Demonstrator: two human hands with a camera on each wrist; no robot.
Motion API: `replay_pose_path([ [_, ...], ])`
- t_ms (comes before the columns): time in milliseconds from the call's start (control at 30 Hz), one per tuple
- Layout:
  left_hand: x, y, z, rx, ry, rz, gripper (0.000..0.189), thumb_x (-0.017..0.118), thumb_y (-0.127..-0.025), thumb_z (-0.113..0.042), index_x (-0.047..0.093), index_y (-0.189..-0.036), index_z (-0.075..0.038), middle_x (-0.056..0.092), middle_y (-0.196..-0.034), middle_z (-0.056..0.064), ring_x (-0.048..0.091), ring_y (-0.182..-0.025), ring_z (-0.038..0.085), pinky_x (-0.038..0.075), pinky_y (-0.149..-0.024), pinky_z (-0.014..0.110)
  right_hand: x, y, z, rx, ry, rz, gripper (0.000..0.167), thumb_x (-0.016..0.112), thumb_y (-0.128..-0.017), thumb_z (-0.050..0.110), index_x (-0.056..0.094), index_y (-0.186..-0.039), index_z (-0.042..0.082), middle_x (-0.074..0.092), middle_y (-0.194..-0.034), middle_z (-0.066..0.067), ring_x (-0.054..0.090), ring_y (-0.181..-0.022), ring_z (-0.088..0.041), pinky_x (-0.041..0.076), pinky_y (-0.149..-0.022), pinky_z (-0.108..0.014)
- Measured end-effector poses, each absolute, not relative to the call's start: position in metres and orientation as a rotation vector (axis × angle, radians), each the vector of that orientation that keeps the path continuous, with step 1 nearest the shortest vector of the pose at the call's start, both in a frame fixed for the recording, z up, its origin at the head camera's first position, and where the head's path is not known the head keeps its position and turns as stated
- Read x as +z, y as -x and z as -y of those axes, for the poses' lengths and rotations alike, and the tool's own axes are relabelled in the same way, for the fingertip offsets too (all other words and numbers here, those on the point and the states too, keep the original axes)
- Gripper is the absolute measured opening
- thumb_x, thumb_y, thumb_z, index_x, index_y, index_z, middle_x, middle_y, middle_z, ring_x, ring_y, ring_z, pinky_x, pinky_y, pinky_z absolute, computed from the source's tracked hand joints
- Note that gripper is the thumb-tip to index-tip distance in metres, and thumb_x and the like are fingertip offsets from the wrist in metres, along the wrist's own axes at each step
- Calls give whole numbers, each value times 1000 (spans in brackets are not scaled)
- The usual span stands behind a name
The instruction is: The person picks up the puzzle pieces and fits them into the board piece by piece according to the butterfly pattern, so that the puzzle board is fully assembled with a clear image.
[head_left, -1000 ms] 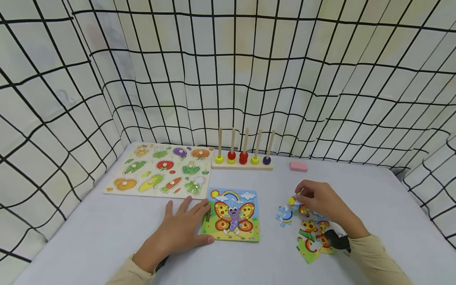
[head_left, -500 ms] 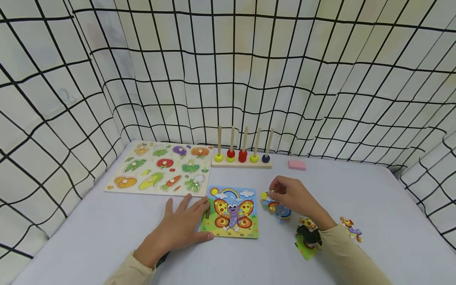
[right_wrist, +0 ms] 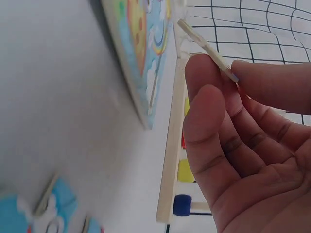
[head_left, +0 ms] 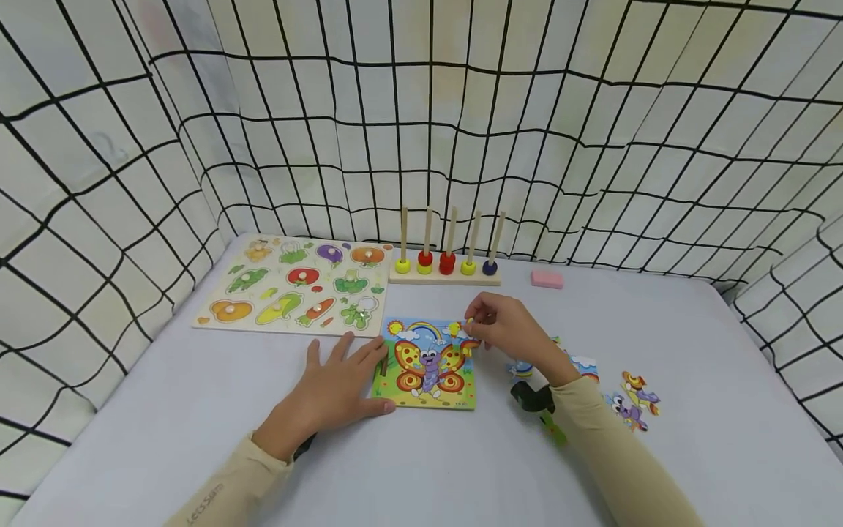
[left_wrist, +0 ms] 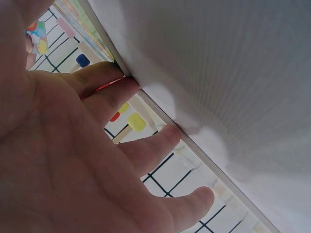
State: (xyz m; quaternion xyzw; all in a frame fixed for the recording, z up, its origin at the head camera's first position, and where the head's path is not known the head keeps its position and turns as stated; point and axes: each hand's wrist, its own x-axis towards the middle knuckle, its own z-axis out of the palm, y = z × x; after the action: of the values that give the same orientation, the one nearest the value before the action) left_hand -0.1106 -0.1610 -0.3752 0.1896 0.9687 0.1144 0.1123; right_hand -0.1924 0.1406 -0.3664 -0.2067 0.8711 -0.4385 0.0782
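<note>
A square butterfly puzzle board [head_left: 428, 395] lies on the white table. My left hand [head_left: 326, 384] rests beside it, fingers spread, with fingertips and thumb at its left edge; the left wrist view shows fingertips right at a board edge [left_wrist: 163, 114]. Over the board's upper right corner, my right hand [head_left: 510, 333] pinches a jigsaw piece [head_left: 454, 329] with yellow and blue parts. The right wrist view shows that jigsaw piece [right_wrist: 206, 46] edge-on, as thin wood between thumb and finger, above the board [right_wrist: 131, 58].
Loose jigsaw pieces [head_left: 639, 391] lie to the right, some partly hidden under the right forearm. A vegetable puzzle board [head_left: 217, 289] lies at the back left. Next to it stands a peg rack [head_left: 444, 278] with coloured beads, then a pink block [head_left: 546, 279]. Black netting [head_left: 428, 124] encloses the table.
My right hand has carried the jigsaw piece left from the loose pieces to the board's upper right corner. The left hand stays at the board. The head view has tilted down slightly.
</note>
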Motion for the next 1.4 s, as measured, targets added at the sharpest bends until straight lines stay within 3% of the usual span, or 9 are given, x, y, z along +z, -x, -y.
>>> replay_pose_path([
  [100,-374,111,162,331,-548,-2843,91,79,-93,-58,47,-162,-9,39,-170,11,23,-156,52,7,-112,87,-367,196,-131,-1362,605,-2578,11,75,-100,7,68,-107,3,68,-89,-6,64,-72,-23,60,-65,-42],
  [333,-376,113,163,311,-560,-2844,91,78,-93,-58,46,-163,-9,38,-170,12,23,-156,53,8,-112,87,-370,200,-110,-1346,586,-2587,11,75,-100,10,68,-106,4,69,-88,-5,64,-75,-23,54,-66,-32],
  [567,-374,117,162,304,-558,-2827,93,77,-94,-60,44,-164,-9,36,-172,11,20,-157,53,7,-113,87,-371,205,-96,-1342,568,-2578,10,75,-99,9,69,-105,3,68,-87,-6,62,-78,-21,53,-70,-29],
  [1033,-372,115,162,314,-546,-2823,93,76,-94,-60,44,-164,-9,37,-171,11,21,-157,52,6,-113,86,-375,212,-70,-1380,576,-2474,9,74,-101,7,68,-103,1,69,-84,-6,69,-69,-19,59,-63,-29],
  [1400,-373,113,164,321,-573,-2835,91,76,-94,-59,46,-162,-7,39,-170,12,23,-156,53,9,-112,87,-377,216,-55,-1257,526,-2547,9,75,-99,7,68,-99,1,69,-76,-5,65,-60,-16,52,-55,-26],
])
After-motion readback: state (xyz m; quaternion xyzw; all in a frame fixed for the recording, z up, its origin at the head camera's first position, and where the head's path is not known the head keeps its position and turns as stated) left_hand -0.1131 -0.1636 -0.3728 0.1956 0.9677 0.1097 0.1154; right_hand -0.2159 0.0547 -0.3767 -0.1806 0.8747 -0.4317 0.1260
